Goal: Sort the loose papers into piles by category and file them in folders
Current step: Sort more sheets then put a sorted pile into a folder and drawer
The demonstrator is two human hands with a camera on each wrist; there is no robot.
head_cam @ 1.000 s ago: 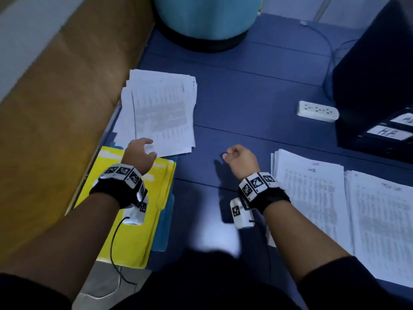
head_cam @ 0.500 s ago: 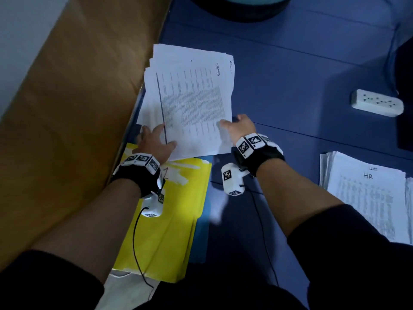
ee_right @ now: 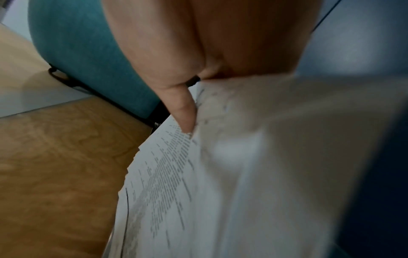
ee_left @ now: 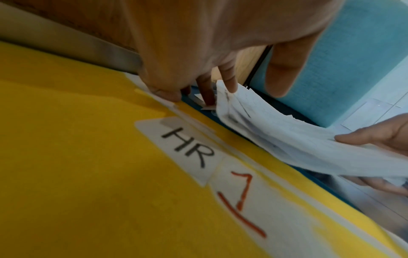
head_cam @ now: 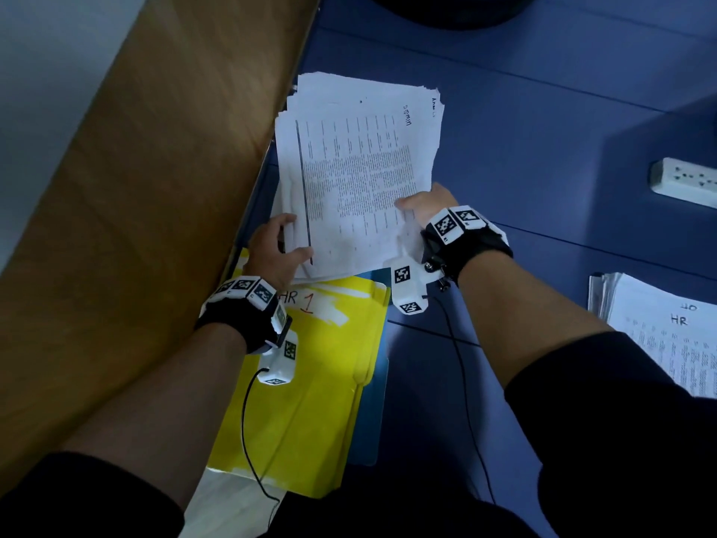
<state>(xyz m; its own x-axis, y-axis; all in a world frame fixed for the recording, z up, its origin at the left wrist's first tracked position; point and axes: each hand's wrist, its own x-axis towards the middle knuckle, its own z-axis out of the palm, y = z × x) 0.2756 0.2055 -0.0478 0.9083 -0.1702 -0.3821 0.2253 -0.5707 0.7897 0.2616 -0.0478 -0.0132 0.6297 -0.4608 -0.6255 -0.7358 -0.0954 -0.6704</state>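
Note:
A thick stack of printed papers (head_cam: 361,176) headed "admin" is lifted at its near edge off the blue floor. My left hand (head_cam: 277,246) grips its near left corner, thumb on top and fingers underneath. My right hand (head_cam: 425,203) pinches the near right edge, thumb on the top sheet. In the left wrist view the stack (ee_left: 287,139) sags between both hands. Just below it lies a yellow folder (head_cam: 310,382) labelled "HR 1" (ee_left: 194,151), on top of a blue folder (head_cam: 374,401). The right wrist view shows my thumb (ee_right: 183,111) on the paper (ee_right: 198,192).
A wooden panel (head_cam: 135,188) runs along the left edge. A second pile marked "HR" (head_cam: 671,335) lies at the right. A white power strip (head_cam: 684,182) sits at the far right. A teal round object (ee_left: 353,61) stands beyond the papers.
Both hands went from empty, apart on the floor, to gripping the admin stack's near edge. Since half a second ago the stack's near edge has lifted a little.

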